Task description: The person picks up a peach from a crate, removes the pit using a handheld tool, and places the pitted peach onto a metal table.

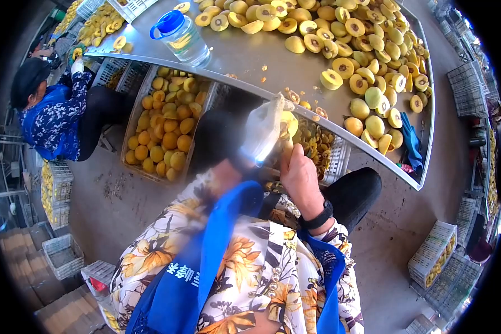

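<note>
My left hand [263, 129], in a white glove and smeared by motion, is closed around a yellow peach [288, 123] near the table's front edge. Just below the fruit is my right hand [300, 173], bare, with a black band at the wrist. Its fingers are curled and the thumb side points up at the peach; whatever it grips there is mostly hidden. Under both hands, a white crate [335, 161] holds dark, wet-looking fruit scraps. Several halved peaches [332, 79] with brown pit hollows lie on the metal table [245, 53] beyond.
A water bottle with a blue lid [181, 40] stands at the table's left edge. Below it is a crate of whole peaches [164, 125]. Blue gloves [411, 139] lie at the right corner. A co-worker [53, 111] sits at the left. Crates [435, 253] stand on the floor.
</note>
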Demonstrator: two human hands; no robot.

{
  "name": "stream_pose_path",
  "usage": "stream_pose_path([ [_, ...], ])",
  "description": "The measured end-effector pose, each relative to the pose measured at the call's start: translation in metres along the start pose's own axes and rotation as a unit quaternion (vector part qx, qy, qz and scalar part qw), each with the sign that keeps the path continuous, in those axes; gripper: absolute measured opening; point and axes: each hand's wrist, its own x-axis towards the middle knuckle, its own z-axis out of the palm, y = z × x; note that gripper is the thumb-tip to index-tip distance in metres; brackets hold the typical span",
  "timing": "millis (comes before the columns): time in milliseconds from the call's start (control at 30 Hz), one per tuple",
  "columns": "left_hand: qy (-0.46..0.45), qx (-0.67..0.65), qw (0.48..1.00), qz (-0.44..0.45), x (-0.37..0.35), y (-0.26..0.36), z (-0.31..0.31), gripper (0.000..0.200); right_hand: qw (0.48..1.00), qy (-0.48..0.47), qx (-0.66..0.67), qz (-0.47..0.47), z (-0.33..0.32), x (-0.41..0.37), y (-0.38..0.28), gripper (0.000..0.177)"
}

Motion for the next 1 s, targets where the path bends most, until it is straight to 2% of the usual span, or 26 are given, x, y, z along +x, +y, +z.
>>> stream_pose_path([
  [67, -0.05, 0.002, 0.998, -0.031, 0.003, 0.01, -0.002, 0.03, 0.999, -0.027, 0.04, 0.011, -0.002, 0.002, 0.003, 0.019],
  [100, -0.085, 0.004, 0.996, -0.037, 0.004, 0.016, -0.002, 0.027, 0.997, -0.022, 0.061, -0.03, -0.004, 0.002, 0.005, 0.018],
  [133, -0.12, 0.007, 0.992, -0.041, 0.005, 0.021, 0.0, 0.025, 0.991, -0.047, 0.122, 0.032, -0.007, 0.004, 0.001, 0.017],
  [167, -0.122, -0.046, 0.991, 0.012, 0.009, 0.014, 0.0, 0.021, 0.977, -0.072, 0.18, 0.093, -0.013, 0.006, -0.006, 0.017],
  [267, -0.049, -0.127, 0.991, 0.006, -0.01, 0.021, 0.009, 0.022, 0.892, -0.107, 0.378, 0.222, -0.008, 0.01, -0.01, 0.015],
  [300, -0.03, -0.135, 0.99, 0.006, -0.001, 0.004, 0.002, 0.021, 0.916, -0.113, 0.347, 0.166, 0.0, 0.009, -0.001, 0.015],
  [367, -0.018, -0.123, 0.991, -0.057, 0.003, -0.001, -0.004, 0.021, 0.952, -0.109, 0.282, 0.052, 0.007, 0.01, -0.001, 0.013],
  [400, -0.01, -0.116, 0.989, -0.089, 0.004, -0.003, -0.007, 0.02, 0.91, -0.153, 0.347, 0.168, 0.003, 0.006, -0.002, 0.013],
  [467, -0.015, -0.102, 0.991, -0.089, 0.005, -0.01, -0.007, 0.019, 0.89, -0.185, 0.366, 0.2, 0.002, 0.003, -0.002, 0.011],
  [533, -0.017, -0.093, 0.992, -0.079, 0.005, -0.008, 0.001, 0.019, 0.852, -0.223, 0.419, 0.223, -0.004, 0.005, -0.001, 0.011],
  [600, -0.106, -0.098, 0.986, -0.089, 0.007, 0.006, -0.003, 0.024, 0.787, -0.27, 0.502, 0.236, -0.013, 0.008, 0.005, 0.01],
  [667, -0.161, -0.075, 0.98, -0.093, 0.022, 0.013, -0.012, 0.028, 0.718, -0.302, 0.598, 0.186, -0.011, 0.003, 0.014, 0.011],
  [700, 0.012, -0.148, 0.987, -0.053, 0.03, 0.015, -0.006, 0.033, 0.68, -0.317, 0.642, 0.158, -0.01, 0.002, 0.019, 0.011],
  [767, 0.02, -0.145, 0.989, 0.018, 0.049, 0.027, -0.054, 0.03, 0.788, -0.252, 0.533, 0.179, -0.008, 0.007, 0.025, 0.012],
  [800, 0.125, -0.056, 0.988, 0.076, 0.037, 0.048, -0.062, 0.024, 0.834, -0.215, 0.473, 0.188, -0.006, 0.01, 0.031, 0.012],
  [833, 0.16, 0.013, 0.974, 0.161, 0.049, 0.045, -0.088, 0.025, 0.923, -0.155, 0.309, 0.17, 0.009, 0.014, 0.054, 0.018],
  [867, 0.172, 0.186, 0.959, 0.129, 0.05, 0.056, -0.109, 0.033, 0.969, -0.106, 0.194, 0.109, 0.01, 0.014, 0.064, 0.021],
  [900, 0.219, 0.46, 0.822, 0.255, 0.055, 0.062, -0.131, 0.038, 0.994, -0.058, 0.075, 0.049, 0.01, 0.01, 0.072, 0.024],
  [933, 0.243, 0.682, 0.593, 0.353, 0.063, 0.065, -0.144, 0.042, 0.999, -0.011, -0.047, -0.012, 0.011, 0.008, 0.082, 0.027],
  [967, 0.226, 0.65, 0.642, 0.337, 0.063, 0.072, -0.128, 0.045, 0.999, 0.041, -0.013, -0.005, 0.023, 0.012, 0.096, 0.031],
  [1000, 0.209, 0.617, 0.69, 0.315, 0.063, 0.075, -0.109, 0.048, 0.997, 0.024, 0.062, 0.05, 0.031, 0.011, 0.112, 0.031],
])
